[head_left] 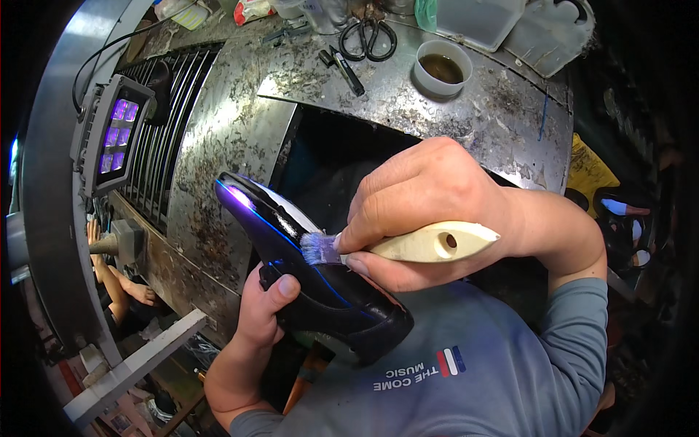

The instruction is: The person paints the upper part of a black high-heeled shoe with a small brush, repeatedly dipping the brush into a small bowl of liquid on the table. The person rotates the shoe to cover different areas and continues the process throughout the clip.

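My left hand [268,302] grips a glossy black shoe [313,269] from below, toe pointing up and left toward a lamp. My right hand [422,211] holds a brush with a pale wooden handle [437,242]; its bristles [318,247] touch the shoe's upper side. Violet light glints on the shoe's toe.
A purple-lit lamp [115,135] stands at the left by a metal grille [171,124]. On the stained metal worktop [408,102] lie scissors [368,38], a black pen [348,71], a white cup of dark liquid [441,68] and plastic containers [510,22]. Another person's legs [120,284] show lower left.
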`<action>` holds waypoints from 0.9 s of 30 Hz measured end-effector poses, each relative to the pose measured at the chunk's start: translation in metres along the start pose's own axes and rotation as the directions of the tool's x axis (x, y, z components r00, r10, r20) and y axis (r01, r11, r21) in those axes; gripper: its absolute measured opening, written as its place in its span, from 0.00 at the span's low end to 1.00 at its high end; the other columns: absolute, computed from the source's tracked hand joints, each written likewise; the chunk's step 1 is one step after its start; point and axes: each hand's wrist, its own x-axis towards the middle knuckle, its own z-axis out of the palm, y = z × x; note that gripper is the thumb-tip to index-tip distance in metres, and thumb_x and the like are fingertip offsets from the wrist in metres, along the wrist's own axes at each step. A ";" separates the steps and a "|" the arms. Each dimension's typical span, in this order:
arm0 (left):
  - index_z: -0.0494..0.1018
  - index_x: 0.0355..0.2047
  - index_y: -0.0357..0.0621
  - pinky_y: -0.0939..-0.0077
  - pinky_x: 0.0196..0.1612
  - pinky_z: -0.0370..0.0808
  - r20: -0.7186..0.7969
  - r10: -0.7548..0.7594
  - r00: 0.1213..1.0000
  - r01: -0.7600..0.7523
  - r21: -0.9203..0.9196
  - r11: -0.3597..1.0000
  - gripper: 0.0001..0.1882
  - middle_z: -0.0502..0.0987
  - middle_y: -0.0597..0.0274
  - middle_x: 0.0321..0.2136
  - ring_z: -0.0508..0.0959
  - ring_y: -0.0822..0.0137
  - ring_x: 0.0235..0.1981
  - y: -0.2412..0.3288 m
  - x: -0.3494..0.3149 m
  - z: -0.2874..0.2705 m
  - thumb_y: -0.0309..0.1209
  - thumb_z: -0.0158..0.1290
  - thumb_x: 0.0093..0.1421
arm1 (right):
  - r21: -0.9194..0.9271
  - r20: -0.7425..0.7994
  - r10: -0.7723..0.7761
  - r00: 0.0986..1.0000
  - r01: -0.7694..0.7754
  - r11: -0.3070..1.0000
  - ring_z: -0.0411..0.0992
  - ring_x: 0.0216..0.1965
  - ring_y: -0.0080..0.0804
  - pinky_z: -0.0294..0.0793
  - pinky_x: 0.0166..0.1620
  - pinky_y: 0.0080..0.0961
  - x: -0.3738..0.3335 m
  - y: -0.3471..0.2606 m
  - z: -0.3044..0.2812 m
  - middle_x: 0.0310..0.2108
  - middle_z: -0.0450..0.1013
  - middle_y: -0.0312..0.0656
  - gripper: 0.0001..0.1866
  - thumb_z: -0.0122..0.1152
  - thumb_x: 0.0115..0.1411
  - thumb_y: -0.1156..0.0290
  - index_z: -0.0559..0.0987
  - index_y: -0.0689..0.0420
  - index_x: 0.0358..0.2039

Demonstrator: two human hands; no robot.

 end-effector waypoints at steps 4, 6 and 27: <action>0.64 0.63 0.31 0.64 0.59 0.75 -0.031 0.008 0.999 -0.010 -0.083 0.997 0.38 0.77 0.50 0.53 0.79 0.60 0.53 -0.001 0.003 0.003 0.46 0.62 0.63 | -0.001 0.045 0.032 0.998 -0.032 0.999 0.78 0.23 0.38 0.79 0.26 0.29 -0.003 -0.001 0.000 0.23 0.77 0.42 0.06 0.71 0.51 0.75 0.84 0.61 0.30; 0.64 0.62 0.31 0.64 0.59 0.76 -0.034 0.008 0.999 -0.011 -0.069 0.998 0.37 0.77 0.50 0.52 0.80 0.60 0.53 -0.002 0.002 0.002 0.46 0.61 0.64 | -0.005 0.052 0.072 0.996 -0.072 0.997 0.77 0.25 0.41 0.77 0.27 0.34 -0.007 -0.002 0.004 0.21 0.74 0.40 0.05 0.70 0.51 0.70 0.82 0.56 0.27; 0.63 0.66 0.37 0.58 0.61 0.75 -0.146 0.075 0.986 -0.090 -0.097 0.991 0.35 0.77 0.52 0.56 0.79 0.56 0.55 -0.040 0.001 -0.027 0.49 0.54 0.68 | -0.671 -0.443 0.388 0.808 -0.586 0.454 0.82 0.38 0.42 0.80 0.44 0.33 -0.059 0.068 -0.138 0.35 0.83 0.43 0.12 0.69 0.57 0.60 0.87 0.52 0.38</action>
